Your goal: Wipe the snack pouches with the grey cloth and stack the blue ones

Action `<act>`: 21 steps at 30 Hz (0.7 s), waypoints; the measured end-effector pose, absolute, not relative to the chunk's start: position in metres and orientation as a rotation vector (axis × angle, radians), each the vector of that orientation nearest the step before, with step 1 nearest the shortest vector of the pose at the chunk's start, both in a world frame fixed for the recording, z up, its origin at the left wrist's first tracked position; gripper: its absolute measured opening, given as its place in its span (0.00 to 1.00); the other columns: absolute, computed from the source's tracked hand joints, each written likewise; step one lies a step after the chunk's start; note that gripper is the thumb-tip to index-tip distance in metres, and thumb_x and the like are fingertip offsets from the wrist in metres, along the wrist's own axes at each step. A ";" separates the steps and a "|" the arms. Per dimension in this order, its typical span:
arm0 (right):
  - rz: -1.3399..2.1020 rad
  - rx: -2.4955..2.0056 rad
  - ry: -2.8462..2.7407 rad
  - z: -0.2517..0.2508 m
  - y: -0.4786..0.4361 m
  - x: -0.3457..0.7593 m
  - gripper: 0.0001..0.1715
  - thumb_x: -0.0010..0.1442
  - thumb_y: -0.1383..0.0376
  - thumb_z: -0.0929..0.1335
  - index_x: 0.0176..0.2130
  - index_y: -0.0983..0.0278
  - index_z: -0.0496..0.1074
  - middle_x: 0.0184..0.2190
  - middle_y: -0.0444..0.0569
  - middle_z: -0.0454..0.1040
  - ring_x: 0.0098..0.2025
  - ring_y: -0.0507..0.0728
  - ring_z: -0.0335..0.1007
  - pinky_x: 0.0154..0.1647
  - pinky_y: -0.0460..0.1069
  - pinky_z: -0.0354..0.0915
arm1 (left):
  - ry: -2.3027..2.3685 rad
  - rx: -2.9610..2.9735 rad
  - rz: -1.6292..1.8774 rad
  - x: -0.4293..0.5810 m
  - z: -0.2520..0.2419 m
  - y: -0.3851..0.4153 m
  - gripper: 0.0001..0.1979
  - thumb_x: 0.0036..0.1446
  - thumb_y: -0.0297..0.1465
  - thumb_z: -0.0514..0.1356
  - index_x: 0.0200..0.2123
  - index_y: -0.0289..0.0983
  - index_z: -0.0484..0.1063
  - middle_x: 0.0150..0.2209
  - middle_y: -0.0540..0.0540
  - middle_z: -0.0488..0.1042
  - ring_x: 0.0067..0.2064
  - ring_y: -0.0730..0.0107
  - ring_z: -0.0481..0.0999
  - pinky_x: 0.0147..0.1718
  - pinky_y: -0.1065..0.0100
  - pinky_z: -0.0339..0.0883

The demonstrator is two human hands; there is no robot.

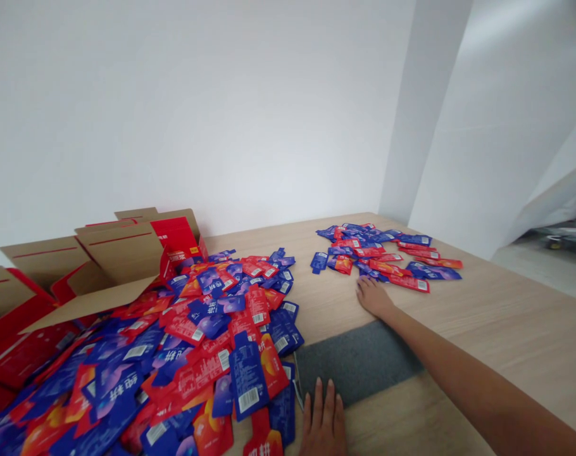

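Observation:
My left hand lies flat at the near edge of a dark grey mat, its fingers stretched out and holding nothing. Beyond the mat, my right hand rests palm down on the wooden table, fingers extended. Its fingertips are at the near edge of a small pile of red and blue packets; whether they touch one is hard to see. A much larger heap of red and blue printed packets spreads left of my left hand. One blue packet lies on top near the mat.
Several open red cardboard boxes with brown inner flaps stand at the left, behind the large heap. A white wall rises along the table's far edge. The wooden table extends to the right.

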State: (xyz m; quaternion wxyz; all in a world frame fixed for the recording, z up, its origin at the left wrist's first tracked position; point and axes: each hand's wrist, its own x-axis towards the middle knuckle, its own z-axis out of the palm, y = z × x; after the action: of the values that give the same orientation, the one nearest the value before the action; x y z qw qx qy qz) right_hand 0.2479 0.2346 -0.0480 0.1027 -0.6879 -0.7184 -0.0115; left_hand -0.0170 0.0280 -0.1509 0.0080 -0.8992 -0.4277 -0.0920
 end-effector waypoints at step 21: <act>0.614 -1.783 -1.729 -0.034 0.197 0.165 0.41 0.45 0.70 0.67 0.58 0.70 0.55 0.50 0.59 0.66 0.51 0.59 0.65 0.49 0.51 0.61 | -1.775 -3.094 0.060 -0.001 -0.030 0.012 0.32 0.54 0.35 0.51 0.61 0.29 0.50 0.63 0.37 0.43 0.63 0.49 0.40 0.58 0.48 0.43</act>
State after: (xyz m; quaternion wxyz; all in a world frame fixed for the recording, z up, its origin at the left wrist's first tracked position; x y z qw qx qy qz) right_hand 0.1652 0.1965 -0.0340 0.2876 -0.6675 -0.6472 0.2300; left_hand -0.0007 0.0120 -0.0304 -0.2114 -0.8476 -0.4864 0.0166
